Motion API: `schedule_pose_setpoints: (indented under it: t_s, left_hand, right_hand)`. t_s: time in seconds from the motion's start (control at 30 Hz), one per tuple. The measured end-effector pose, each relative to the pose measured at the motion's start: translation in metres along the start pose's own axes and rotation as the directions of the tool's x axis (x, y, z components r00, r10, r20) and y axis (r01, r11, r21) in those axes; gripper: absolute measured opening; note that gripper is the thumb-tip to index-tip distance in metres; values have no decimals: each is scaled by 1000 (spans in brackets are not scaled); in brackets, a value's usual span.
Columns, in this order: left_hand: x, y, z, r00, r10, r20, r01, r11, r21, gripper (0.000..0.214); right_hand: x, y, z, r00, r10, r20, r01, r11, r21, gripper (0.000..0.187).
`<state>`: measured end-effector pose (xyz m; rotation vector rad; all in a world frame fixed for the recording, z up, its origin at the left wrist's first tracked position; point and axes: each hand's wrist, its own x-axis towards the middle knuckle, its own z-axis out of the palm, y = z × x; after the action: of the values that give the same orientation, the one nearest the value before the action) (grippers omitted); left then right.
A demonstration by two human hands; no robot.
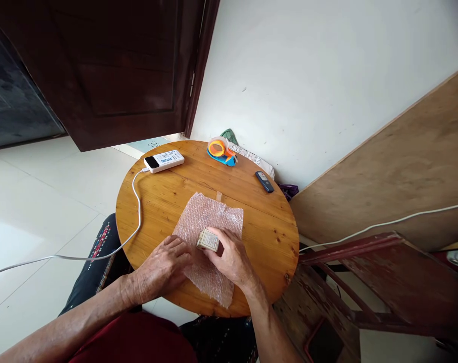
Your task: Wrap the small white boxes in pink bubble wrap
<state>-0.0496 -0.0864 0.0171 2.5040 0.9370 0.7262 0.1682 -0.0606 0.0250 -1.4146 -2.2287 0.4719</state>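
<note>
A sheet of bubble wrap (pixel 208 209) lies spread over the near middle of the round wooden table (pixel 153 201). On top of it is a small box (pixel 209 240) with a printed cream label and a dark red side. My right hand (pixel 231 254) grips this box from its right end, thumb and fingers around it. At the left edge of the bubble wrap rests my left hand (pixel 168 262), its fingers curled downward. Whether those fingertips pinch the wrap is hidden from view.
A white power bank (pixel 164 161) with a white cable (pixel 139 201) stands at the table's far left. An orange and blue tape dispenser (pixel 222 151) sits at the far edge, with a small dark device (pixel 264 182) to its right. A wooden chair (pixel 388 282) is at the right.
</note>
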Motion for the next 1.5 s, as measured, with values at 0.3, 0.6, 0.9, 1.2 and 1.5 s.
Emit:
schedule_pose_setpoints:
  t_s: [0.3,0.6,0.9,1.2,1.5]
  left_hand:
    - [35,1,1,975,-164,-151,158,986,-54,4]
    - [68,-6,-6,891,-454,3,446,874,-193,9]
    - [74,-15,-2,873,-484,59,478,827,-296,9]
    - [73,-30,-7,855,-513,72,510,807,-298,11]
    - [27,-50,-32,690,-719,-85,686,687,-240,32]
  right_hand:
    - [-28,-19,-47,996,83,-41,-70,965,253,56]
    - [-18,1,-32,967,226,-118,-227,974,6,33]
    - [-26,-15,-22,882,-40,-469,-67,976,-208,21]
    - [-18,-29,1,993,-73,-89,42,949,-312,27]
    - [-6,-39,-7,998,-62,30,68,867,-494,33]
